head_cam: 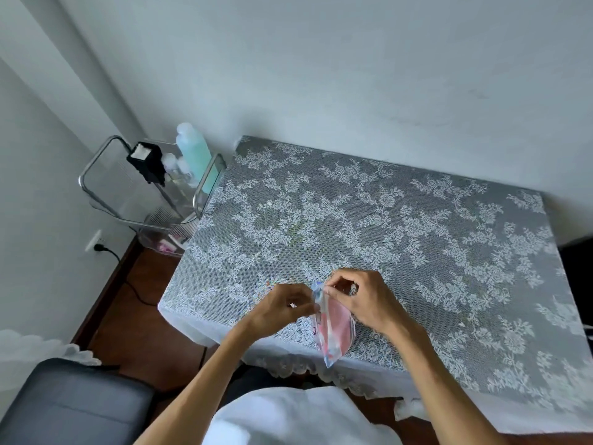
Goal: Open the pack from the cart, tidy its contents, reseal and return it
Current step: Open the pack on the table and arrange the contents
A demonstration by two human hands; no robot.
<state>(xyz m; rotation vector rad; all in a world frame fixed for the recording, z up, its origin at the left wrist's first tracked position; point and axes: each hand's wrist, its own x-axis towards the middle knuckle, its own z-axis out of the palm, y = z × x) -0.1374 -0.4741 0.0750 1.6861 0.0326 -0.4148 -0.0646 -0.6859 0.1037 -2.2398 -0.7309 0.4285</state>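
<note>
A clear plastic pack [333, 329] with pink contents and a blue-edged top hangs upright over the near edge of the table [369, 220]. My left hand [282, 308] pinches the left side of its top edge. My right hand [359, 298] pinches the right side of the same edge. I cannot tell whether the seal is apart or closed. The clear cart [106, 191] with a chrome frame stands at the table's left end, against the wall.
On the cart stand a black box of white pads [146, 160], a pale green bottle [195, 155] and small white items. Its lower shelf holds pink things. A grey seat [70, 403] is at the lower left. A cable runs from a wall socket [96, 242] across the floor.
</note>
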